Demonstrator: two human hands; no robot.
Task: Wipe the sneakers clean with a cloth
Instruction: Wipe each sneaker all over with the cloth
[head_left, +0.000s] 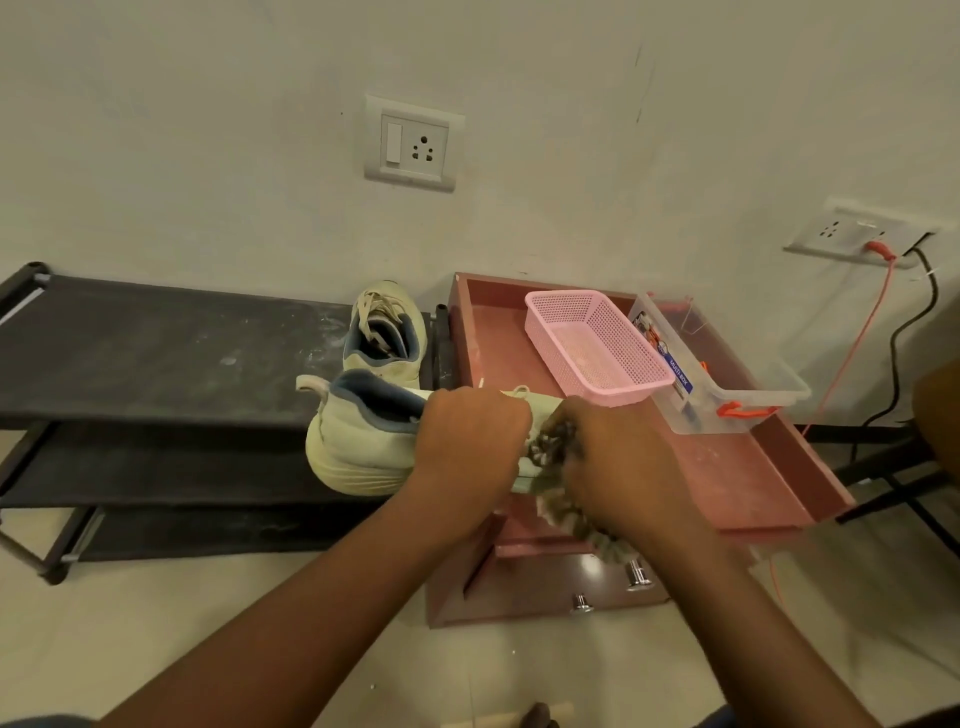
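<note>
My left hand (470, 441) grips a pale cream sneaker (358, 441) with a blue-grey collar, holding it in the air with its heel to the left. My right hand (608, 457) presses a bunched grey-brown cloth (558, 496) against the front part of that shoe; the toe is hidden behind both hands. The second sneaker (387, 332), same colours with loose laces, stands on the top shelf of the black shoe rack (156, 353), just behind the held one.
A reddish-brown drawer unit (753, 478) to the right holds a pink mesh basket (592, 343) and a clear plastic box (727, 384) with orange clips. Wall sockets (413, 143) and hanging cables (852, 353) are behind. Pale floor lies below.
</note>
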